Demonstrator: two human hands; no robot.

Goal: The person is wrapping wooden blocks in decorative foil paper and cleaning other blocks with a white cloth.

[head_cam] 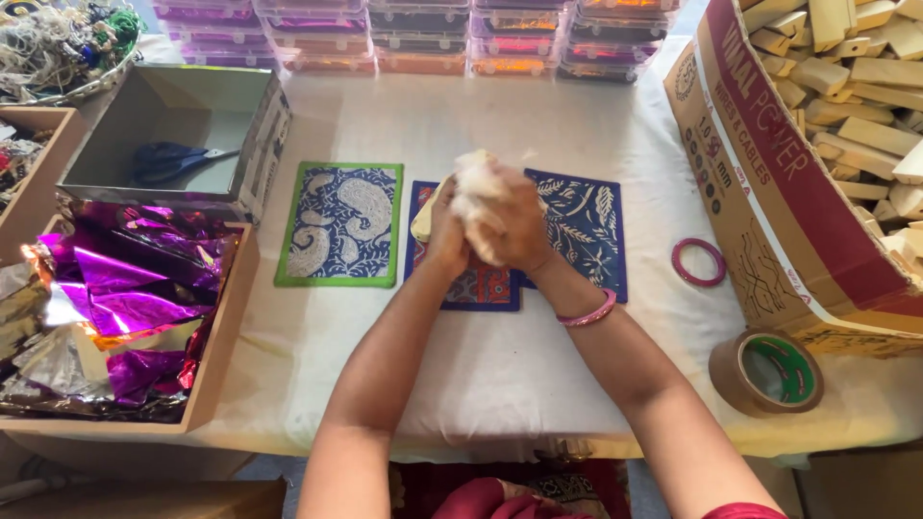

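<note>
The table [500, 375] has lots of white cloth free near its front edge. Blue mats [341, 224] lie under the hands. The left hand [448, 235] and right hand [519, 231] curl tight around a white fluffy lump [476, 183], squeezed between them

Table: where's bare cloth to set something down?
Free: the near strip of white cloth between the mats and the table's front edge, and a patch between the pink ring and tape roll. Crowded: the foil tray left, the carton right, stacked boxes at the back.
</note>
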